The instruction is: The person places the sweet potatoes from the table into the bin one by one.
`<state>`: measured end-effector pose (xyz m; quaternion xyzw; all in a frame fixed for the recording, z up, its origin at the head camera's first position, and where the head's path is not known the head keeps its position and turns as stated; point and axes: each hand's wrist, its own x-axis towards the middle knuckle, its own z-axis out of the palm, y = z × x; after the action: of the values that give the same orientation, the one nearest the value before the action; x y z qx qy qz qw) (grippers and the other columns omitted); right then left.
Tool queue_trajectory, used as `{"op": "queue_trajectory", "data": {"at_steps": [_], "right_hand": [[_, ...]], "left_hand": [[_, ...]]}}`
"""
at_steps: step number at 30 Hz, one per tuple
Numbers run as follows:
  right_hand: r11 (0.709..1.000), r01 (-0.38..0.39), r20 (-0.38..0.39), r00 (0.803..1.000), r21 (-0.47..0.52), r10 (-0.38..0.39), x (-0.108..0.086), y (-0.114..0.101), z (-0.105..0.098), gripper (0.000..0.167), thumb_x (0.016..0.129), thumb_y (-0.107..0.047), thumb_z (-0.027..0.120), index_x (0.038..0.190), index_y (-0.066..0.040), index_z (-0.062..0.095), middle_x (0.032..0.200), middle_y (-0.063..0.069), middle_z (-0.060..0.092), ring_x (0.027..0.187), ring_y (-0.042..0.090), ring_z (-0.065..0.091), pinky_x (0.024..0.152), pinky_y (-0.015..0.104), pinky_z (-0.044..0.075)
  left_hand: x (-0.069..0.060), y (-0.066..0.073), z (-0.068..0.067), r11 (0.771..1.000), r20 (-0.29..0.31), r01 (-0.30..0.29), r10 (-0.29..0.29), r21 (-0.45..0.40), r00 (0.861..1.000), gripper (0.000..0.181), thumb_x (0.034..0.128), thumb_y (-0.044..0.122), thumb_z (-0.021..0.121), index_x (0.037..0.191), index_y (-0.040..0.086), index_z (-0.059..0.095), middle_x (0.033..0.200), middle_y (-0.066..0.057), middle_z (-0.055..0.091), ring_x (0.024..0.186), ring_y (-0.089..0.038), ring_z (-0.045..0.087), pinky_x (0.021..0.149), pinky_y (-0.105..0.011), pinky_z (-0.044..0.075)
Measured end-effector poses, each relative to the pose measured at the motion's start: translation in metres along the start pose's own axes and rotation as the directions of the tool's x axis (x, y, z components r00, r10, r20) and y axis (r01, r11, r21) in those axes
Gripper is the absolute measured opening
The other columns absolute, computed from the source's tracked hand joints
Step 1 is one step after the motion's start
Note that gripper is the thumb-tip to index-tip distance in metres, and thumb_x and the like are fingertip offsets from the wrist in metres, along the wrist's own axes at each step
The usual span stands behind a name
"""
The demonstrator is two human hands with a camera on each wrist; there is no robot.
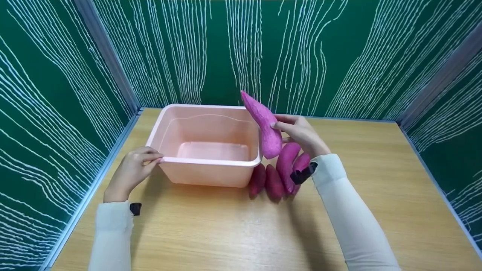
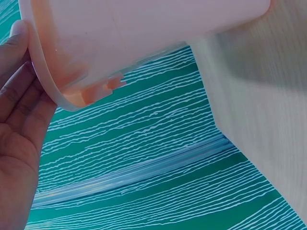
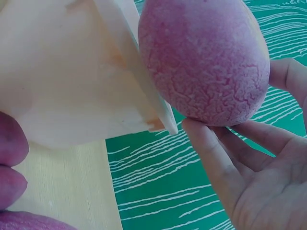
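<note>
A pink plastic bin [image 1: 211,162] stands on the table, and its floor shows bare in the head view. My left hand [image 1: 136,167] pinches the rim at the bin's near left corner; the left wrist view shows the thumb and fingers on either side of that rim [image 2: 42,72]. In my right hand [image 1: 299,131] is a large purple-pink sweet potato [image 1: 265,128], gripped between thumb and fingers. It is raised and tilted beside the bin's right rim, its pointed end up and to the left. Several more sweet potatoes [image 1: 274,184] lie on the table right of the bin, partly under my right hand.
The wooden table [image 1: 226,229] is bounded by green panels [image 1: 339,49] with white wavy lines at the back and sides. Metal posts [image 1: 109,52] stand at the corners. Dark wrist straps [image 1: 304,173] show at both sleeves.
</note>
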<state>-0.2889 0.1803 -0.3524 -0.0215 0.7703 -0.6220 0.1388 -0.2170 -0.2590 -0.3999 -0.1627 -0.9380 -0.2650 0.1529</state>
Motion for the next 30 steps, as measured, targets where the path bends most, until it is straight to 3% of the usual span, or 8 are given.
{"op": "queue_trajectory", "data": {"at_steps": [4, 21, 30], "right_hand": [[1.000, 0.018, 0.019, 1.000, 0.003, -0.018, 0.004, -0.003, 0.005, 0.053, 0.091, -0.026, 0.065, 0.139, -0.012, 0.050, 0.136, 0.007, 0.054, 0.113, 0.023, 0.059, 0.083, 0.033, 0.060], [0.998, 0.043, 0.056, 0.998, -0.051, -0.040, 0.014, -0.019, 0.030, 0.050, 0.090, -0.029, 0.067, 0.136, -0.016, 0.054, 0.131, 0.005, 0.058, 0.116, 0.022, 0.056, 0.086, 0.036, 0.059], [0.997, 0.050, 0.084, 0.995, -0.053, -0.046, 0.020, -0.024, 0.042, 0.047, 0.089, -0.029, 0.068, 0.134, -0.019, 0.057, 0.129, 0.003, 0.060, 0.114, 0.022, 0.057, 0.086, 0.036, 0.059]], "left_hand": [[0.000, 0.000, 0.000, 1.000, -0.008, -0.018, 0.018, 0.007, 1.000, 0.020, 0.0838, 0.011, 0.073, 0.102, 0.004, 0.075, 0.103, -0.015, 0.071, 0.101, -0.035, 0.065, 0.090, -0.050, 0.053], [-0.001, -0.001, 0.001, 1.000, 0.005, 0.015, -0.015, -0.004, 1.000, 0.022, 0.0834, 0.012, 0.073, 0.104, 0.006, 0.075, 0.105, -0.015, 0.071, 0.104, -0.036, 0.064, 0.093, -0.052, 0.051], [0.000, 0.000, 0.000, 1.000, -0.002, -0.006, 0.006, -0.001, 1.000, 0.021, 0.0832, 0.011, 0.073, 0.104, 0.005, 0.075, 0.104, -0.014, 0.071, 0.102, -0.035, 0.065, 0.090, -0.051, 0.053]]}}
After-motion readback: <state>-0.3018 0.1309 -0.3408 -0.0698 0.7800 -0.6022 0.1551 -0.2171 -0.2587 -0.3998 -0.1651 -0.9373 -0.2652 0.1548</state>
